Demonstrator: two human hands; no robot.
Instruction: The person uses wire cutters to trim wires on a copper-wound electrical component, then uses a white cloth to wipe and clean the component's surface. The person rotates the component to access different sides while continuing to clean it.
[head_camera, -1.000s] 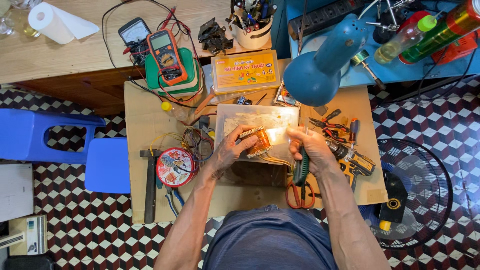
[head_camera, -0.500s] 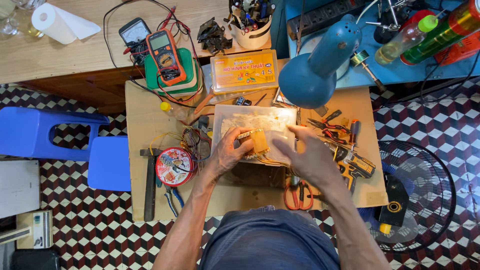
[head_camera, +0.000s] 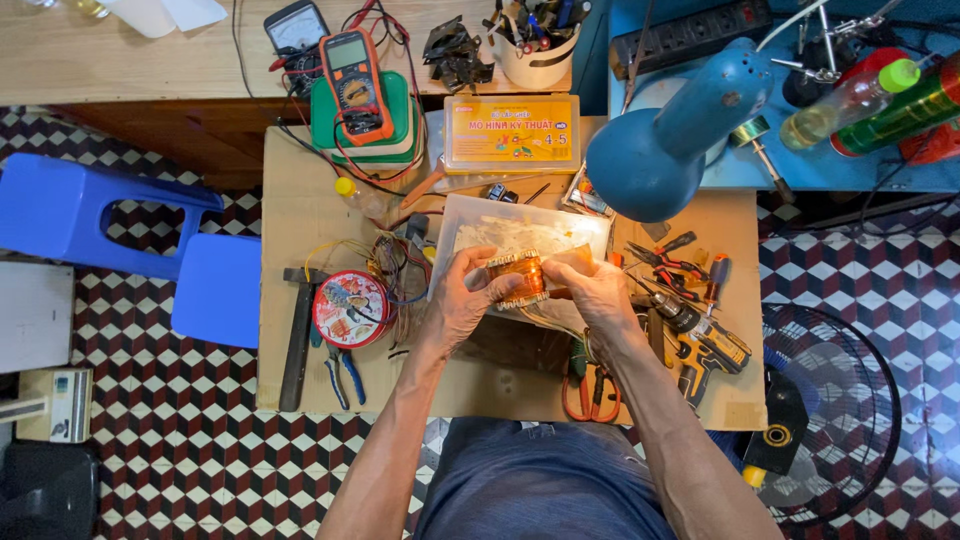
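Item 1: round red tin (head_camera: 350, 308), glossy lid, on the cardboard-topped bench. Item 2: my left hand (head_camera: 462, 300), fingers curled tight on the amber tape-wrapped coil (head_camera: 516, 278), ribbed and blocky, held above the clear plastic tray (head_camera: 470, 222). Item 3: my right hand (head_camera: 598, 298), fingers pinching the coil's right side. Item 4: orange-handled scissors (head_camera: 592, 388), below my right wrist.

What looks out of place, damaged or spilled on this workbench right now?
Nothing looks spilled or broken. Both hands, left hand and right hand, hold an orange-taped coil over a clear plastic tray. The bench is cluttered: loose wires lie tangled beside a round tin, and hand tools are scattered at right.
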